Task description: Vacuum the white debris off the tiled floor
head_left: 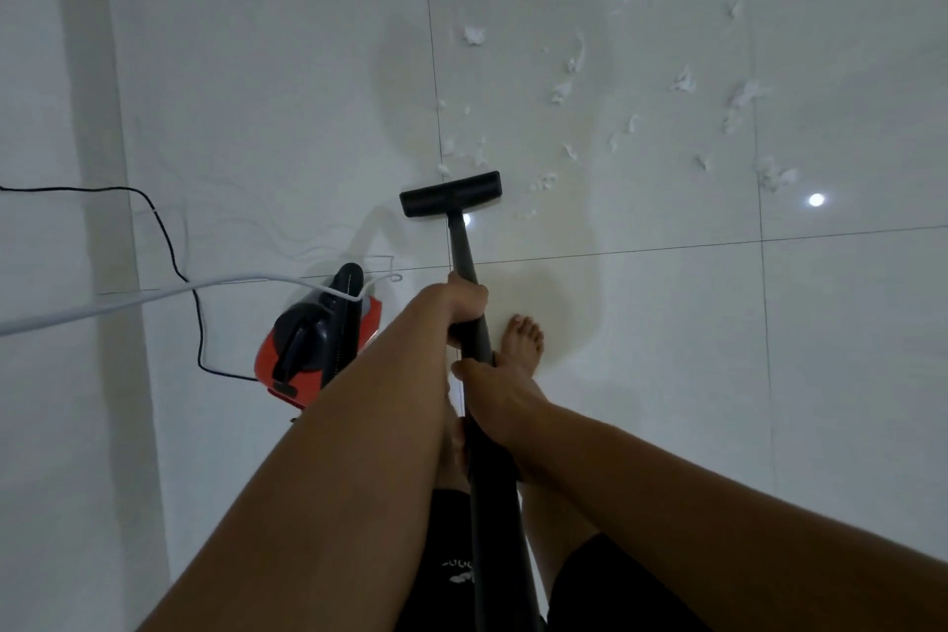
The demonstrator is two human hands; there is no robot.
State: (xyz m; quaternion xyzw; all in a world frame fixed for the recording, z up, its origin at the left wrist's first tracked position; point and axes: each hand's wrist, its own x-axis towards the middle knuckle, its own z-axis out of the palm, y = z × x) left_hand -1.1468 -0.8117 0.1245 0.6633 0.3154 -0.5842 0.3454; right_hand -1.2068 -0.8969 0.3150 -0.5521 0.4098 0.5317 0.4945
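The 2 hands grip the black wand (pixel 463 249) of the vacuum. The left hand (pixel 464 304) is higher on the tube, with its fingers (pixel 469 294) wrapped round it. The right hand (pixel 495 393) clasps the tube just below. The floor nozzle (pixel 450 194) rests flat on the tiled floor (pixel 667 323). The white debris (pixel 561 90) lies scattered ahead and to the right of the nozzle, with the nearest scraps just beside it. The red-and-black canister (pixel 318 341) sits to the left, with a black cord (pixel 174 249) trailing away.

Glossy tiled floor (pixel 667 323) — matt wand (pixel 464 246)
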